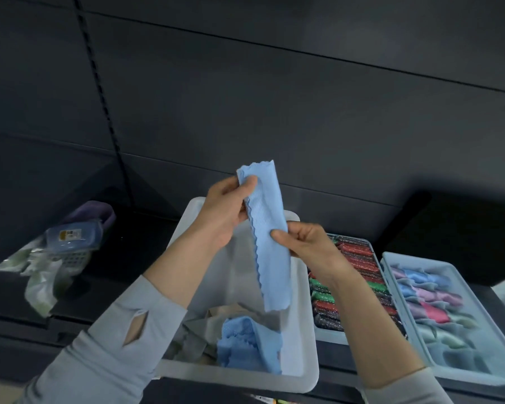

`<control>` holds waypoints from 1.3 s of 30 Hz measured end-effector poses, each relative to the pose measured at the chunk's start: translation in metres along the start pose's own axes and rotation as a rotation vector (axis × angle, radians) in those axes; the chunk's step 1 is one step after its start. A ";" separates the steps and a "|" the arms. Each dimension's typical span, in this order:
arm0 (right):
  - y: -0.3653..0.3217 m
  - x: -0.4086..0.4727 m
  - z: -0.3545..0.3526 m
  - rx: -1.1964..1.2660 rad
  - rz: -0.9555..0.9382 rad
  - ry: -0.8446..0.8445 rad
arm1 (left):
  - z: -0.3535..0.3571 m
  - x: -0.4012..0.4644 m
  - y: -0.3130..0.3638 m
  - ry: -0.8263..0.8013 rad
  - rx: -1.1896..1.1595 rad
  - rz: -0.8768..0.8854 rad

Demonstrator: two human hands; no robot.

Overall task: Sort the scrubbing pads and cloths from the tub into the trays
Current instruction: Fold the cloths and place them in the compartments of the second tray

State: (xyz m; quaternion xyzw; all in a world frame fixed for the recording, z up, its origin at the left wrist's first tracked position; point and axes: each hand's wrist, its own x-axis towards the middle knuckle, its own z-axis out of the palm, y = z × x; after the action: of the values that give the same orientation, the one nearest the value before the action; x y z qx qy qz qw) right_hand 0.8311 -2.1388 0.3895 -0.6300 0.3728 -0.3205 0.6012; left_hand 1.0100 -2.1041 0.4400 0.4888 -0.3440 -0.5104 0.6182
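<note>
A light blue cloth, folded into a long strip, hangs above the white tub. My left hand pinches its upper end and my right hand pinches its right edge near the middle. More cloths lie in the tub, among them a crumpled blue cloth and beige ones. To the right stands a tray of red, green and dark scrubbing pads. Beside it, a second tray holds folded cloths in blue, pink and pale green.
A dark shelf wall rises behind the counter. At the left lie a blue lidded box, a purple container and crumpled clear plastic bags. The trays sit close to the counter's front edge.
</note>
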 end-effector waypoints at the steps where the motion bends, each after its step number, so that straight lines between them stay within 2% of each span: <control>1: 0.002 0.001 0.002 0.029 0.017 0.025 | -0.003 -0.001 -0.007 -0.039 0.012 -0.084; 4: 0.011 0.001 0.002 0.109 0.083 0.041 | -0.013 -0.009 -0.041 -0.224 0.161 -0.294; 7: 0.018 0.000 -0.002 0.064 0.151 0.072 | -0.021 -0.009 -0.066 -0.235 0.204 -0.278; 10: 0.018 0.002 -0.003 0.040 0.096 0.084 | -0.019 -0.007 -0.068 -0.135 0.211 -0.119; 14: 0.004 0.009 -0.006 0.065 -0.073 0.145 | -0.015 -0.004 -0.056 -0.106 0.267 0.245; 17: -0.005 0.010 -0.007 -0.040 -0.152 0.153 | -0.013 -0.004 -0.049 -0.069 0.299 0.326; 20: -0.010 0.009 -0.008 -0.065 -0.191 0.190 | -0.010 -0.005 -0.049 -0.133 0.110 0.121; 22: -0.010 0.009 -0.009 -0.060 -0.217 0.211 | -0.011 -0.004 -0.053 -0.203 0.172 0.007; 24: -0.008 0.011 -0.009 -0.032 -0.226 0.204 | -0.011 -0.004 -0.061 -0.229 0.306 0.019; 27: 0.000 0.012 -0.012 -0.048 -0.257 0.130 | -0.009 -0.004 -0.065 -0.111 0.241 -0.023; 30: 0.007 0.005 -0.013 -0.224 -0.302 -0.022 | -0.011 0.001 -0.061 -0.008 0.075 -0.120; 32: 0.008 0.001 -0.008 -0.365 -0.310 -0.055 | -0.012 0.004 -0.060 0.017 0.002 -0.189; 35: 0.009 0.002 0.000 -0.530 -0.445 0.094 | -0.012 0.003 -0.057 0.000 -0.090 -0.259; 37: 0.010 0.005 0.002 -0.533 -0.506 0.214 | -0.012 0.003 -0.059 0.033 -0.120 -0.269; 39: 0.010 0.007 0.000 -0.463 -0.418 0.280 | -0.014 0.005 -0.066 0.073 -0.062 -0.240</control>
State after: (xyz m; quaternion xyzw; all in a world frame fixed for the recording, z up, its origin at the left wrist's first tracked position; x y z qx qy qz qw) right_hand 0.8338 -2.1453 0.3789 -0.7624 0.3773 -0.4270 0.3067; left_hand 1.0046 -2.1053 0.3727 0.5255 -0.2445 -0.5729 0.5795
